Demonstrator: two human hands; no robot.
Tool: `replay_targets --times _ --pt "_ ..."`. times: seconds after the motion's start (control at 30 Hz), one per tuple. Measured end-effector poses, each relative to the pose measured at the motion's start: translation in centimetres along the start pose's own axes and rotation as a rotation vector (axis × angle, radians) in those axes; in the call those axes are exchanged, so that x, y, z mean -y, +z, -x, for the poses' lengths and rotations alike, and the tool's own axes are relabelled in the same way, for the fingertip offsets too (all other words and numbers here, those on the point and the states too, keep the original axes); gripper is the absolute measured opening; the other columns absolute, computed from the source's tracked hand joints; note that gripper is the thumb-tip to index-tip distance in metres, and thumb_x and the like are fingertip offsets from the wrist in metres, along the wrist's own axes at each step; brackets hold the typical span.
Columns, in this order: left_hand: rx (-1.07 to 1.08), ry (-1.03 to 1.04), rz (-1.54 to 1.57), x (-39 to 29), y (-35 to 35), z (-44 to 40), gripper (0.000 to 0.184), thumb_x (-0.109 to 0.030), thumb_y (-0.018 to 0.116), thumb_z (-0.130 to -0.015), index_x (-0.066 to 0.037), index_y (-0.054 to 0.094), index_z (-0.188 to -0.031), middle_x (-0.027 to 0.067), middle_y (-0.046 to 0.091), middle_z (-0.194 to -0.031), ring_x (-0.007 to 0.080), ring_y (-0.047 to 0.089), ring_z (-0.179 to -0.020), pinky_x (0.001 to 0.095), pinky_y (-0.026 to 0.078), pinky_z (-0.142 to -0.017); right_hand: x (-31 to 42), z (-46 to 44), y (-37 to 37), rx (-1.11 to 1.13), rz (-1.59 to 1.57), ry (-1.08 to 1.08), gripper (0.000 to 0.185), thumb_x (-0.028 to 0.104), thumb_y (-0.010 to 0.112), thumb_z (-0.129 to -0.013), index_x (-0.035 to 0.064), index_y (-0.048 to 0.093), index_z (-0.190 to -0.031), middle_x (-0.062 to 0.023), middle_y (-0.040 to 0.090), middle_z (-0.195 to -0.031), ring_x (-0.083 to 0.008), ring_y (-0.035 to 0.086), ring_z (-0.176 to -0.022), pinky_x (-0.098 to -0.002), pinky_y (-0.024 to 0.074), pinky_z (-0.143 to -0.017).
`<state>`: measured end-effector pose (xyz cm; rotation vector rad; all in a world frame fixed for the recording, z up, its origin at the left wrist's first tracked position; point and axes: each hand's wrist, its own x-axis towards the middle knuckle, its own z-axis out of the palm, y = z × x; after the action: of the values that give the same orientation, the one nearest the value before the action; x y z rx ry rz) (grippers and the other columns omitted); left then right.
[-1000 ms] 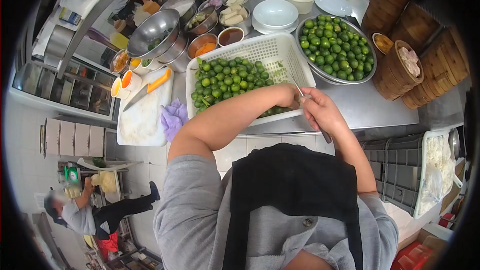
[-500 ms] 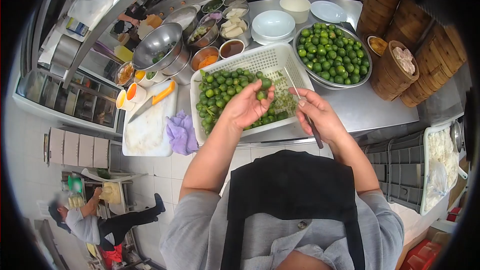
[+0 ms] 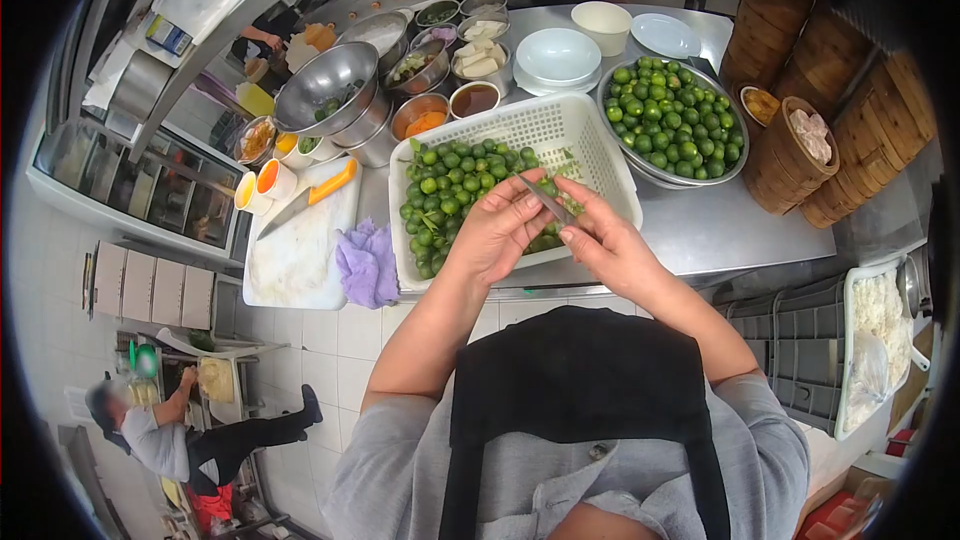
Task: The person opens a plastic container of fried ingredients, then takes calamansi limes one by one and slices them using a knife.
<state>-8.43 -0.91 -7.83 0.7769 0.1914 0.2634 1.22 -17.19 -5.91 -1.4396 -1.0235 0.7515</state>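
My left hand (image 3: 503,227) is closed with its fingers curled over the front of the white perforated basket (image 3: 617,130). A bit of green shows at its fingertips, but the lime in it is mostly hidden. My right hand (image 3: 612,245) grips a small knife (image 3: 545,198), whose blade points up and left, against or very near the left fingertips; the handle is covered by the hand. Many green limes (image 3: 450,180) fill the left part of the basket, some with leaves and stems. Right of it, a metal bowl (image 3: 742,155) is heaped with more limes.
On the left, a cutting board (image 3: 300,275) holds a yellow-handled knife (image 3: 318,194), beside a purple cloth (image 3: 368,265). Steel bowls (image 3: 330,90) and food containers stand behind. Bamboo steamers (image 3: 790,160) rise at the right. Another person (image 3: 165,440) works at the lower left.
My hands have come together over the basket. The knife has swung from upright to slanting left, close to the left fingertips. The limes seen in my left hand are now mostly hidden.
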Motion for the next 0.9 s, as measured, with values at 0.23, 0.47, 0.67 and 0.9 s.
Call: replay_targets --times 0.23,0.47,0.67,0.9 --pt "-0.004 0.035 -0.116 -0.3 -0.1 0.2 0.032 -0.009 0.061 -0.088 -0.004 0.055 -0.119 0.0054 0.061 -0.107 0.0156 0.060 -0.096 0.0298 0.049 -0.087 0.6 -0.3 0.0 0.015 -0.069 0.058 0.052 0.007 0.051 -0.091 0.0077 0.034 -0.141 0.0037 0.043 -0.070 -0.0046 0.039 -0.064 -0.0201 0.0371 -0.060" --pt "-0.004 0.047 -0.175 -0.5 -0.8 0.0 0.037 -0.010 0.062 -0.088 0.000 0.053 -0.122 0.0067 0.062 -0.109 0.0143 0.060 -0.095 0.0272 0.050 -0.085 -1.1 -0.9 -0.3 0.087 -0.266 0.088 0.048 0.007 0.047 -0.095 0.0100 0.035 -0.141 0.0049 0.043 -0.068 -0.0023 0.037 -0.059 -0.0173 0.0336 -0.053" --pt "-0.043 0.092 -0.210 0.2 -1.4 -0.3 0.037 -0.009 0.060 -0.089 0.003 0.051 -0.123 0.0107 0.052 -0.124 0.0154 0.058 -0.097 0.0286 0.051 -0.086 -0.3 -0.9 0.7 0.069 -0.520 0.263 0.047 0.012 0.045 -0.096 0.0121 0.034 -0.141 0.0051 0.036 -0.060 -0.0037 0.031 -0.045 -0.0199 0.0276 -0.040" --pt "-0.036 0.121 -0.316 -0.2 -1.5 0.0 0.041 -0.010 0.062 -0.088 0.002 0.049 -0.125 0.0067 0.059 -0.110 0.0137 0.058 -0.096 0.0287 0.048 -0.087 -1.2 -1.2 1.1 0.043 -0.309 0.153 0.047 0.010 0.046 -0.095 0.0110 0.035 -0.141 0.0059 0.039 -0.062 -0.0024 0.033 -0.050 -0.0193 0.0286 -0.045"
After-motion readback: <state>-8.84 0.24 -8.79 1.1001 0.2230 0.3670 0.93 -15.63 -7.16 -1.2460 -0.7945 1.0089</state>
